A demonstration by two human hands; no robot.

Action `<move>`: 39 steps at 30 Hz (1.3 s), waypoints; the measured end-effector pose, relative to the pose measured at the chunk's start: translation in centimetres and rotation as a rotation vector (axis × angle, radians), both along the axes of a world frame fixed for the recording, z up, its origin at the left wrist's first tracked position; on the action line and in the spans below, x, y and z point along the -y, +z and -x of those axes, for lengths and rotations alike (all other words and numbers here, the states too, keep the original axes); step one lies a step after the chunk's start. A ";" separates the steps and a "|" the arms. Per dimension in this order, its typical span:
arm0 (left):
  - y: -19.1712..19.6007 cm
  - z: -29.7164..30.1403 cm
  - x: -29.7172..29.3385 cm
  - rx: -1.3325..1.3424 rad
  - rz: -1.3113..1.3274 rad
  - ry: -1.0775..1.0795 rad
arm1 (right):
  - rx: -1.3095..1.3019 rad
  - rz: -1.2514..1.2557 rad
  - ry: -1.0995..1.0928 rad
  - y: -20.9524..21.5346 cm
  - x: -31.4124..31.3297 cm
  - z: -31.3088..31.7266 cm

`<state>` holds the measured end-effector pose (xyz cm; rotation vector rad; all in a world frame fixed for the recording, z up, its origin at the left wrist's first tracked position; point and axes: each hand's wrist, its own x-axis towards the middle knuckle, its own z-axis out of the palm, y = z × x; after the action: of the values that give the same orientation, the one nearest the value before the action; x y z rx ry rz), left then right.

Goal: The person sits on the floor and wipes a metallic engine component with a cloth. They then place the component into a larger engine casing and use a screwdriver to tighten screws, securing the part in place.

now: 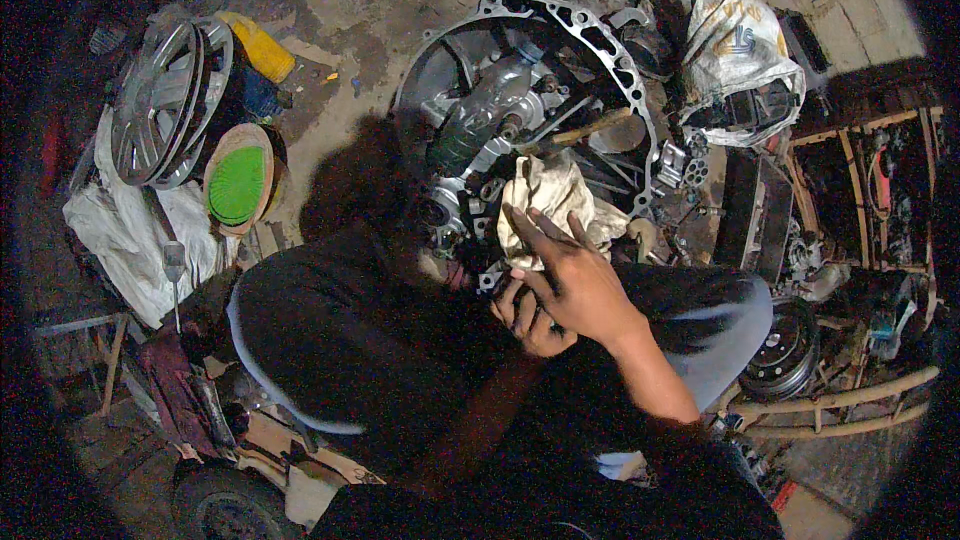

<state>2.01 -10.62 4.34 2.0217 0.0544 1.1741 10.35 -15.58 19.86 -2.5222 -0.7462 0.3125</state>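
Note:
A crumpled cream cloth (560, 190) hangs over the near rim of a large metal gearbox housing (640, 90) on the ground. My right hand (585, 285) has the cloth under its fingers and thumb, with the wrist coming in from the lower right. Just below it, partly covered, is my left hand (540, 325), its fingers curled in. What the left fingers hold is hidden. Greasy metal parts (450, 205) lie close by on the left of the cloth. Inside the housing are a dark grey casting (490, 105) and a wooden-handled hammer (605, 130).
Silver wheel covers (160, 105) and a green-soled shoe (238, 185) are at the left, near a screwdriver (174, 265). A white sack (730, 50) of parts stands at the far right. Wooden racks (860, 180) and a dark wheel (785, 350) line the right side.

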 end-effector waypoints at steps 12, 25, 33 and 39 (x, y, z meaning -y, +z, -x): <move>0.9 0.6 -0.6 -0.070 -0.046 -0.047 | -0.225 0.301 -0.162 2.5 -0.6 -0.8; 3.9 0.7 -0.9 -0.289 -0.031 -0.124 | -0.128 -0.845 -0.804 -6.6 14.8 2.3; 1.6 0.1 -0.4 -0.119 -0.042 -0.053 | -0.149 -0.494 -0.270 -4.0 4.0 2.0; -0.6 -1.0 0.1 0.112 -0.070 0.034 | -0.213 -0.367 -0.155 -4.5 2.9 0.2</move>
<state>3.02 -10.69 3.75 2.0189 -0.0080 1.3257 10.16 -18.46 15.36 -2.1444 -0.4726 0.3487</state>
